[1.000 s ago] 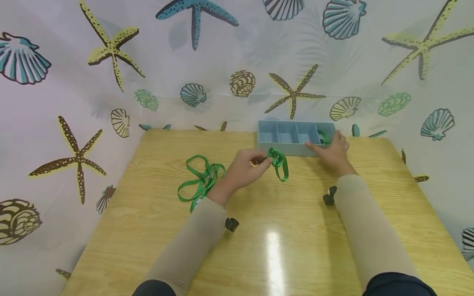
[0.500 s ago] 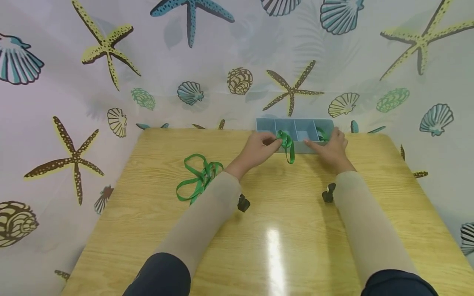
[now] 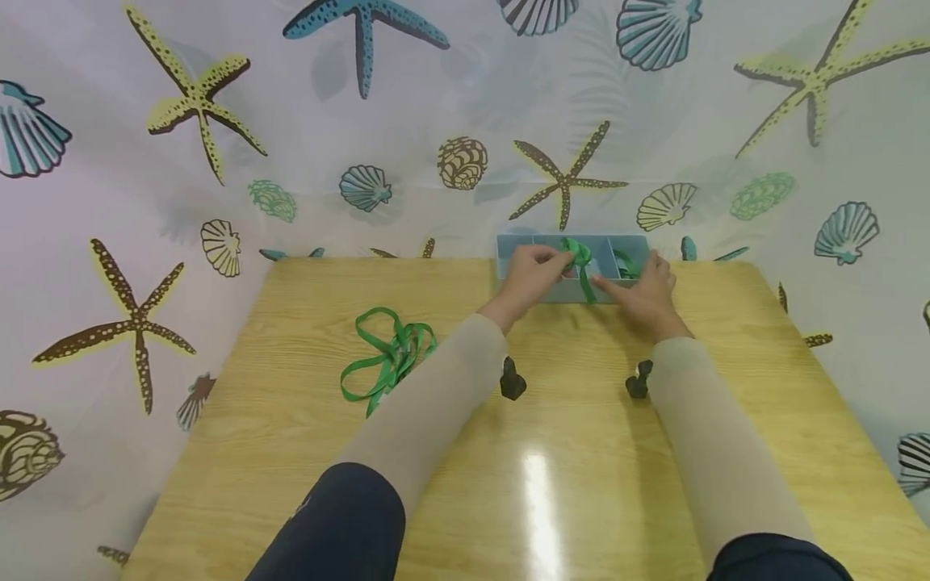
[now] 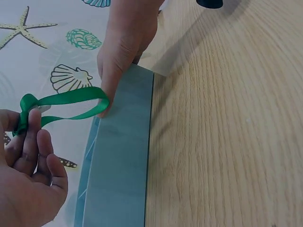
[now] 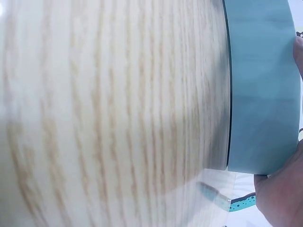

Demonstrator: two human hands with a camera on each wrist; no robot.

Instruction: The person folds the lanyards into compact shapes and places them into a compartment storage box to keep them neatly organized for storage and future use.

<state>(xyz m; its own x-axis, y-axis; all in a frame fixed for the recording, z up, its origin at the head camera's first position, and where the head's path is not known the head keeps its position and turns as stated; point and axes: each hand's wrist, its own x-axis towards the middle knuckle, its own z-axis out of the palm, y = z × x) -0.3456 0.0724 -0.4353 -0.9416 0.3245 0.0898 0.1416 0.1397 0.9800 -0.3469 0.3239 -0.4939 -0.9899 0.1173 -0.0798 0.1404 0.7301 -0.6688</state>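
A shell-printed cloth (image 3: 407, 133) backs the wooden table (image 3: 254, 452); from my distant seat I see a shiny, flat green ribbon (image 4: 71, 98), knotted with a drooping loop, pinched by the fingers of the left hand (image 3: 529, 280) at the blue-grey box (image 4: 123, 151), whose end the right hand's (image 3: 649, 297) fingers grip

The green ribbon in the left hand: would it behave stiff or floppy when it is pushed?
The ribbon is probably floppy: a loop of it hangs from the left hand. Yet it may spring back a little, because that loop stands open in the left wrist view. It looks thin and narrow, so likely light.
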